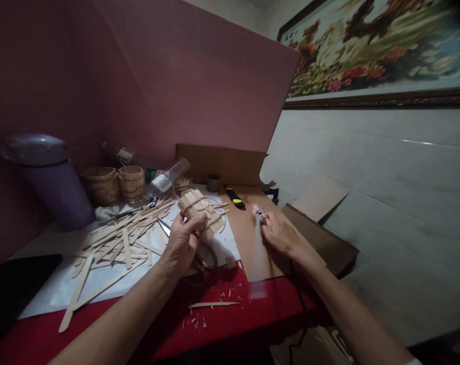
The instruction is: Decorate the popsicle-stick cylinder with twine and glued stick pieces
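My left hand (186, 235) is closed around a small pot made of craft sticks (193, 200), tilted, with twine around it. A pair of scissors (210, 253) lies beneath this hand, its blade showing to the left and its dark handles partly hidden. On the right, my right hand (279, 233) grips a pink patterned hot glue gun (258, 212), largely covered by the fingers. A long translucent glue stick (258, 258) sticks out of it towards me, and a black cord (298, 289) trails down. The two hands are apart, with the glue gun over brown cardboard (248, 253).
Loose craft sticks (127, 243) pile up on white paper (39, 294) at left. Behind stand two wooden pots (132, 183), a purple tumbler (60, 187), a plastic bottle (169, 177) and a small brown cup (213, 182). A black-yellow utility knife (235, 196) lies on the cardboard.
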Demonstrator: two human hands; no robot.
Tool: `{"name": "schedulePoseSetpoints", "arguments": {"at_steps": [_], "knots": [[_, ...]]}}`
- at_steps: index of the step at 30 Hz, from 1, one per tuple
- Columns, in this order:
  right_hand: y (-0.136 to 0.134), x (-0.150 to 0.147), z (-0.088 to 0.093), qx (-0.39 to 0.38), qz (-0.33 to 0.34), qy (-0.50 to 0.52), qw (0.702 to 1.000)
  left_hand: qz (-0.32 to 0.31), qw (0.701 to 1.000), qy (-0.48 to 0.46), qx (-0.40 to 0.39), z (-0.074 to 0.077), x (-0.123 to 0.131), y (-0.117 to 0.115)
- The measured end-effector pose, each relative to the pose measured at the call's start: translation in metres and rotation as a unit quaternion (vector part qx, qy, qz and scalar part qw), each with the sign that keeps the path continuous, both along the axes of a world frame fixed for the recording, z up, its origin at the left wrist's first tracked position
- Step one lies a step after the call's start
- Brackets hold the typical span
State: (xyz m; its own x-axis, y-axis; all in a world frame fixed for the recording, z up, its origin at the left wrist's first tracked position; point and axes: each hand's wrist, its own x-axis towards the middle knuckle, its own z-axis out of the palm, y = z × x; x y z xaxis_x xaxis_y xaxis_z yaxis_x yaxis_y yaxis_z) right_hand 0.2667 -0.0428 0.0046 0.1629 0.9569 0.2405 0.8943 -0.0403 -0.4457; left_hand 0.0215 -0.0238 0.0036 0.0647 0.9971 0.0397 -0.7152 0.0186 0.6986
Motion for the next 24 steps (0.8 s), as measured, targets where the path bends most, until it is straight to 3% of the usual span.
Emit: {"name": "schedulePoseSetpoints", "arguments": {"at_steps": [2,5,8,9,11,13,15,24], "knots": [[0.002,0.001,-0.006,-0.043,-0.040,-0.094,0.994,0.002,1.000,-0.003,0.004,0.001,-0.001,-0.001],[-0.001,-0.004,-0.007,-0.077,-0.041,-0.183,0.979,-0.007,1.000,-0.006,0.012,0.003,-0.002,-0.002],[-0.012,-0.023,0.003,-0.001,-0.022,-0.222,0.975,-0.010,1.000,-0.007,0.009,0.006,-0.001,-0.004],[-0.018,-0.033,0.009,0.048,-0.009,-0.215,0.975,-0.009,1.000,-0.007,0.007,0.007,-0.001,-0.005],[-0.032,-0.056,0.021,0.141,0.067,-0.107,0.982,-0.010,1.000,-0.006,0.006,0.008,0.000,-0.006],[-0.043,-0.081,0.030,0.194,0.142,0.005,0.971,-0.014,1.000,0.000,0.010,0.008,0.002,-0.008],[-0.048,-0.100,0.035,0.229,0.170,0.041,0.957,-0.017,1.000,0.009,0.018,0.007,0.002,-0.009],[-0.040,-0.118,0.030,0.197,0.138,0.075,0.968,-0.017,0.997,0.023,0.065,0.003,0.006,-0.012]]}}
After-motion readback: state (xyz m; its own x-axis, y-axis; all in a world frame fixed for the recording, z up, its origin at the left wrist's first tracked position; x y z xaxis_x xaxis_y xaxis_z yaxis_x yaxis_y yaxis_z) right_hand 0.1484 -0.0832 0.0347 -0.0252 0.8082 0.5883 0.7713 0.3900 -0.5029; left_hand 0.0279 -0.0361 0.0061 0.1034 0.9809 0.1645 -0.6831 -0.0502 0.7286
